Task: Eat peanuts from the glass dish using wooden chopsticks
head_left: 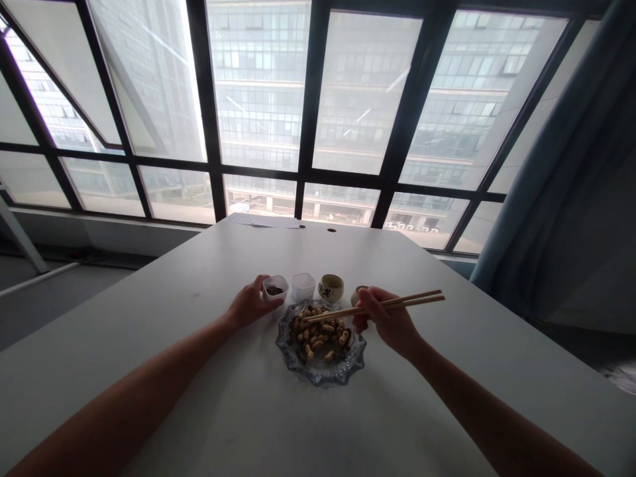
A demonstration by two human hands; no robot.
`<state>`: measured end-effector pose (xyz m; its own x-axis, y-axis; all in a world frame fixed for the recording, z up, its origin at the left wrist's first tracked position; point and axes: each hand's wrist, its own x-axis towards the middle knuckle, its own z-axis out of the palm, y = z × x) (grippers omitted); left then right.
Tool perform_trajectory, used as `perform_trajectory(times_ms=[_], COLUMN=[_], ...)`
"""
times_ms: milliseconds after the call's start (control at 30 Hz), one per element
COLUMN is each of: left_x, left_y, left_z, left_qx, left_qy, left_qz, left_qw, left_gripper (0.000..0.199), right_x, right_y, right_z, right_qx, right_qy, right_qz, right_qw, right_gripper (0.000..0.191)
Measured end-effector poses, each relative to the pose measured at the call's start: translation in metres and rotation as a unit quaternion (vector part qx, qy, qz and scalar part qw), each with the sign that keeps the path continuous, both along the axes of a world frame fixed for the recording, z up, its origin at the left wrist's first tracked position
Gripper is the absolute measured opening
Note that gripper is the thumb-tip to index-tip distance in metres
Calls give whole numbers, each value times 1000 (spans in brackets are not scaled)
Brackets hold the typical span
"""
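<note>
My left hand (251,301) is closed around a small translucent plastic cup (275,295) with some dark bits inside. In my right hand (387,318) is a pair of wooden chopsticks (410,300), their tips over the left part of a clear glass bowl (320,379) with a scalloped rim. Peanuts in their shells (318,344) and some darker pieces fill the bowl. Whether the tips touch a peanut I cannot tell. Behind the bowl stand a second translucent cup (303,287) and a beige cup with dark characters (330,289). Another beige cup (356,296) is partly hidden by my right hand.
Everything stands on a white table (223,411). Sheets of paper (271,220) lie at its far left end, near two dark round holes. Large dark-framed windows rise beyond it, and a blue curtain (541,179) hangs at the right.
</note>
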<state>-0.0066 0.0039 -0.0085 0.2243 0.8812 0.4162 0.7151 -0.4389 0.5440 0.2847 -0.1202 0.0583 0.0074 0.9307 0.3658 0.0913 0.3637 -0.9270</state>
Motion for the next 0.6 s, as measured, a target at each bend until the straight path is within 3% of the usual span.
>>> perform_trajectory(times_ms=[167,333,467,600], left_x=[0,0,0,0], left_y=[1,0,-2,-2], left_z=[-1,1,2,2], left_qx=[1,0,-5,-6], left_qy=[-5,-5,2,3], left_qz=[-3,-3,0,-1], left_qw=[1000,1000,1000,1000], left_gripper=[67,69,69,69], right_x=[21,24,21,19], right_y=[17,18,6,-6], right_z=[3,2,9,15], right_qx=[-34,-19,87,226], right_qy=[98,73,-74,-298], right_qz=[-54,-57,-77,-21], right_qw=[993,996,990,927], right_gripper=[53,52,48,48])
